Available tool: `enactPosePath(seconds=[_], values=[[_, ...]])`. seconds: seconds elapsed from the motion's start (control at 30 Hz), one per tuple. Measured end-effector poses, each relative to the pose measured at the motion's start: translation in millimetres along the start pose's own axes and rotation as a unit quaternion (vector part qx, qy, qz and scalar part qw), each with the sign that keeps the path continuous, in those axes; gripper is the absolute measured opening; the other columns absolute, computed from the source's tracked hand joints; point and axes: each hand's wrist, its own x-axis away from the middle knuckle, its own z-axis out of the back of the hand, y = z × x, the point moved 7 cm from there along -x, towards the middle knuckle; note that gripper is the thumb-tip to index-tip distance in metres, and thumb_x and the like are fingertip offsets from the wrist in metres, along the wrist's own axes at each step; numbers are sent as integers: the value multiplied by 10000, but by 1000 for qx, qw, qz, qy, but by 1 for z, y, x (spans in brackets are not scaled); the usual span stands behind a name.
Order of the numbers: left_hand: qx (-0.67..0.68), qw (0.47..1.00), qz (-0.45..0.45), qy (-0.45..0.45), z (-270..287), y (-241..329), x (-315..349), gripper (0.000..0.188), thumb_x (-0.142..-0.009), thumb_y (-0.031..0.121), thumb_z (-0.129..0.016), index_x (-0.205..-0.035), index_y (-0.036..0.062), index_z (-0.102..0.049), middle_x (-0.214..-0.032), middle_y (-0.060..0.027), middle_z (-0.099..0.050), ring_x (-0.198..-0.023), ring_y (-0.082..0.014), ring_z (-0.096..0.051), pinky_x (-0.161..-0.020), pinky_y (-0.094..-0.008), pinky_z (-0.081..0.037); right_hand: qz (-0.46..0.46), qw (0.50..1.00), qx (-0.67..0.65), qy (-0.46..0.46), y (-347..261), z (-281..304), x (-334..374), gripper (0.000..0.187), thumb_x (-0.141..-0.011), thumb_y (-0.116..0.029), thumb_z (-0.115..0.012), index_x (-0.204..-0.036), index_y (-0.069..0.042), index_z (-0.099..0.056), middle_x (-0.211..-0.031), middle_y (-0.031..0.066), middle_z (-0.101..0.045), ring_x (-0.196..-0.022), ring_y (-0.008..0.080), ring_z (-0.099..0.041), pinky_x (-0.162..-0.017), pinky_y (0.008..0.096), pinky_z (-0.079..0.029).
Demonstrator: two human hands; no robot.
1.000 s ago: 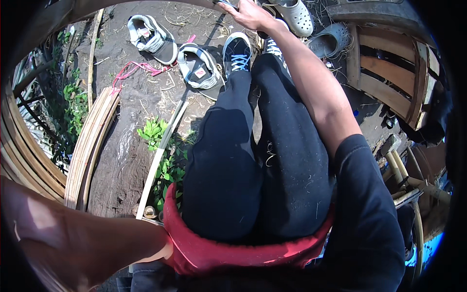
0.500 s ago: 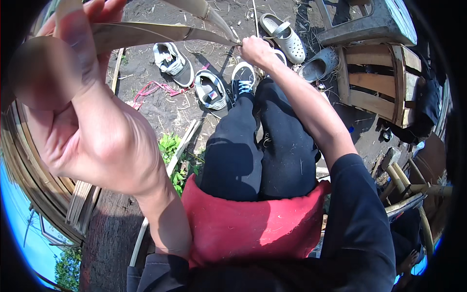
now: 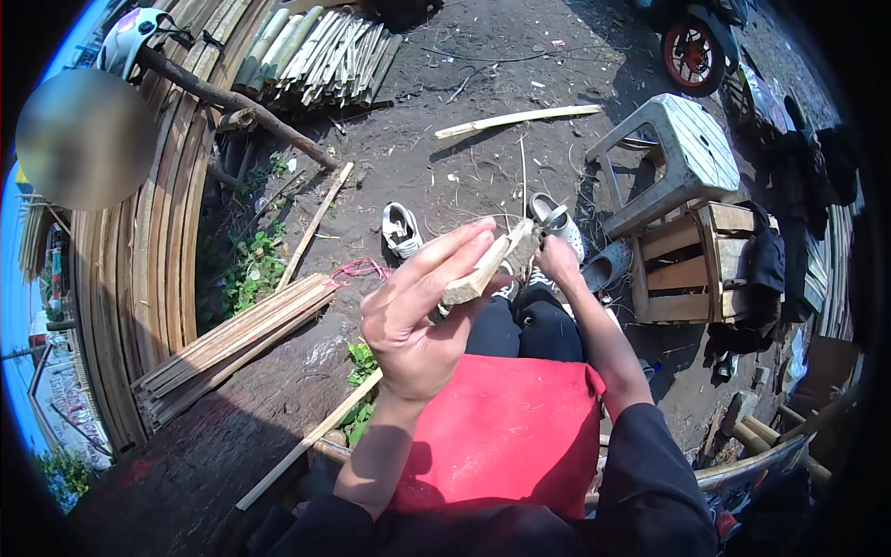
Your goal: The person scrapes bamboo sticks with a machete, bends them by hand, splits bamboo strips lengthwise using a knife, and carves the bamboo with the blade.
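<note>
My left hand [image 3: 413, 320] is raised in front of my lap, its fingers extended along a pale bamboo strip [image 3: 471, 284] held between them and the thumb. The strip points away from me and looks short from this angle. At its far end my right hand [image 3: 557, 262] is closed in a fist. A small greyish shape stands just above that fist, too small to tell apart from the clog behind it. What the right fingers grip is hidden. A red cloth [image 3: 510, 427] covers my lap.
Bundled bamboo slats [image 3: 241, 343] lie at left beside long stacked strips [image 3: 153, 269]. A plastic stool [image 3: 687, 148] and wooden crate [image 3: 682, 265] stand at right. Grey clogs [image 3: 608, 266] and a shoe [image 3: 401, 230] rest on the dirt. A motorbike wheel [image 3: 692, 58] shows far right.
The view has lifted to take in more ground ahead. My left hand has come from the upper left to the middle, closer to my right hand. The two long strip lengths seen before no longer show spread out.
</note>
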Motion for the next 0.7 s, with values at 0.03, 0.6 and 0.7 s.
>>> enactPosePath(seconds=[0.03,0.6,0.7], values=[[29,999,-3,-17,5,16,10,416,-764,-106,-738,-1163,9,-719,-1129,-171,-720,-1004,-247,-722,-823,-318,-603,-18,999,-35,17,0,25,13,414,-899,-361,-670,-886,49,-723,-891,290,-699,-866,438,-699,-776,497,-569],[-3,995,-7,95,234,158,206,312,-934,165,-681,-1117,-87,-673,-1082,-221,-720,-1048,-314,-701,-957,-419,-544,-141,934,-189,270,-37,295,296,480,-846,-465,-678,-932,1,-753,-874,257,-714,-903,405,-704,-819,475,-544],[95,965,-70,236,288,177,215,409,-989,227,-629,-1222,-104,-568,-1158,-209,-664,-1050,-268,-674,-971,-372,-534,-85,930,-199,297,-64,288,342,353,-769,-297,-708,-966,-7,-751,-857,222,-721,-883,385,-708,-839,455,-555]])
